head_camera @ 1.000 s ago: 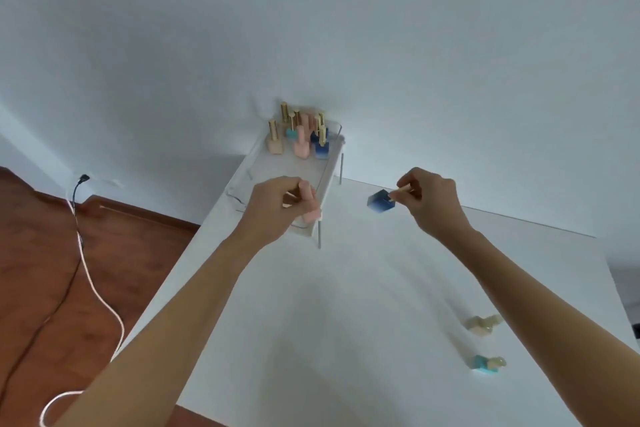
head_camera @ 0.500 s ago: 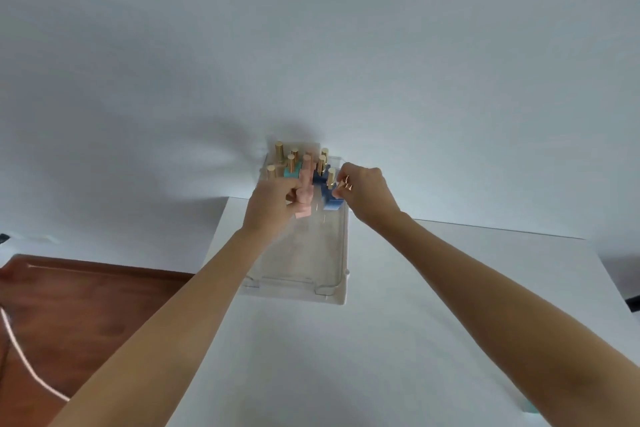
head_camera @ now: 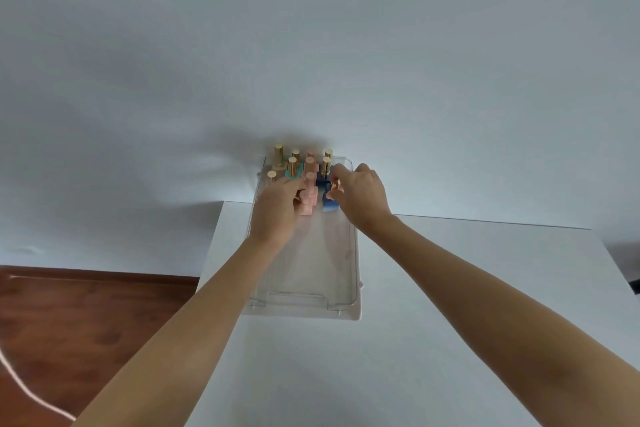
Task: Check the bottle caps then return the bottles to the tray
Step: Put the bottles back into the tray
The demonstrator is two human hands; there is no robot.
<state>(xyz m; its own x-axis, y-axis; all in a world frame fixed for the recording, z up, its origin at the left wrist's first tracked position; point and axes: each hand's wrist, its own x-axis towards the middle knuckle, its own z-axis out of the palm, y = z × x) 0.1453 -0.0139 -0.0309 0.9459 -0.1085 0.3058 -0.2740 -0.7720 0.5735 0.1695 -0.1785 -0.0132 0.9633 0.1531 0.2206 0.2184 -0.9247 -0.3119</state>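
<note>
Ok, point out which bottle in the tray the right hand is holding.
The blue bottle at the cluster's near right, pinched by the right hand; the left hand's is pink.

Bottles (head_camera: pixel 302 166) at tray's (head_camera: pixel 304 302) far end, tray prob. on table (head_camera: pixel 450 288).

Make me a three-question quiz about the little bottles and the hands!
1. Where do the bottles stand in the clear tray? A near end B far end C outside it
2. What colour is the bottle under the right hand? A blue B green C red
3. What is the left hand doing? A resting flat B pointing C holding a pink bottle

Answers: 1 B, the cluster sits by the wall. 2 A, the blue bottle shows below the fingers. 3 C, fingers wrap the pink bottle.
</note>
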